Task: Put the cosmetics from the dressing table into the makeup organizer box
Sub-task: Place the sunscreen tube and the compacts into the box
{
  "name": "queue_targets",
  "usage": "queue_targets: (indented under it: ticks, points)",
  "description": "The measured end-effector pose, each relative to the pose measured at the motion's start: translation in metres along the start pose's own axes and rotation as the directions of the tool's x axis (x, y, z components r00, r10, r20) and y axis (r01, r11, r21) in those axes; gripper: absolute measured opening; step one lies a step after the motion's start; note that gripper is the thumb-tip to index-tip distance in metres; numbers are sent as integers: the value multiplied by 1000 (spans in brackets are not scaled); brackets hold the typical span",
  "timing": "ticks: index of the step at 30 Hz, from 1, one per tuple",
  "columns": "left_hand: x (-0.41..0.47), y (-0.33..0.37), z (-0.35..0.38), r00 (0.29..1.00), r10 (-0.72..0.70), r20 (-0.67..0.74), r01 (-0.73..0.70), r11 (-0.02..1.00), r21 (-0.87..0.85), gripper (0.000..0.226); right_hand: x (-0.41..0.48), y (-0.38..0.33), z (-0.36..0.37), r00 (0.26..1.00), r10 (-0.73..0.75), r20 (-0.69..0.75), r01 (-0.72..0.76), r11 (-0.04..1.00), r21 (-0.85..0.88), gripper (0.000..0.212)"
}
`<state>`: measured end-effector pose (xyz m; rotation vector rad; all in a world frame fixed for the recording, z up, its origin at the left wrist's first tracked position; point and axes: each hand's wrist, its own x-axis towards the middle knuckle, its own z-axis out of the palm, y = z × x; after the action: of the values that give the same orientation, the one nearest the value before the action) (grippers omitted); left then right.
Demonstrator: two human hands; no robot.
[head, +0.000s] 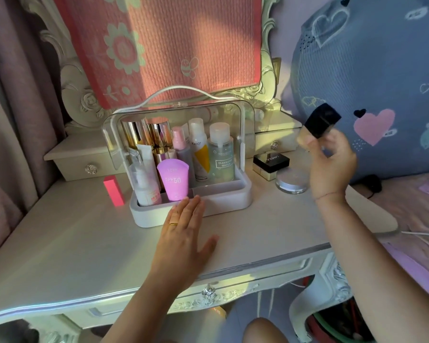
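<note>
Head view
Dressing table (60, 256): pale, glossy top with a curved moulded front edge; carved floral trim and crystal-like drawer knobs.
Makeup organizer box (223, 198): matte white rounded-rectangle base, clear hard plastic hood swung up, thin white carry handle arched over the top; stands mid-table against the mirror frame.
Box contents: two gold metallic cylinders at the back left; a pink spray bottle (179, 142); a white and yellow bottle marked KHIO; a clear cleansing water bottle (221, 154) at the right; a lilac SPF 50 tube (173, 180) standing cap-down at the front; a white pump bottle (145, 184) at the front left. All upright, packed close. Front right trough of the base looks unfilled.
Left hand (183, 233): flat, palm down, fingers extended and only slightly parted; fingertips touch the front rim of the box base; gold ring on one finger; holds nothing.
Right hand (332, 167): raised above the table to the right of the box, fingers pinched around a bottle with a black faceted cap (322, 121) and beige lower part; motion-blurred.
Loose on table: pink rectangular block (113, 191) standing just left of the box; black and gold square case (271, 164) and round silver-rimmed compact (292, 180) right of the box, touching or nearly so.
</note>
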<state>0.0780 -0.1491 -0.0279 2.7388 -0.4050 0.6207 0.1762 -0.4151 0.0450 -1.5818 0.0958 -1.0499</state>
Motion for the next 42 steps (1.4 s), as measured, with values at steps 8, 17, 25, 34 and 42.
queue_targets:
  ticks: [8, 17, 25, 34, 42]
  points:
    - [0, 1, -1, 1000, 6, 5, -6, 1000, -13, 70, -106, -57, 56, 819, -135, 557, 90, 990, 108, 22]
    - [1, 0, 1, 1000, -7, -7, 7, 999, -53, 70, -97, -26, 132, 873, 158, 461, 35, 923, -382, 27]
    - [1, -2, 3, 1000, -1, -18, 0, 999, -46, 70, -86, -29, 138, 750, 269, 605, 138, 830, -541, 22]
    - [-1, -1, 1, 1000, 0, -18, 0, 1000, -27, 69, -91, -25, 101, 769, 109, 630, 113, 947, -302, 16]
    - [0, -1, 2, 1000, -9, -13, 9, 1000, -16, 69, -12, 27, 7, 926, 261, 274, -27, 768, -639, 44]
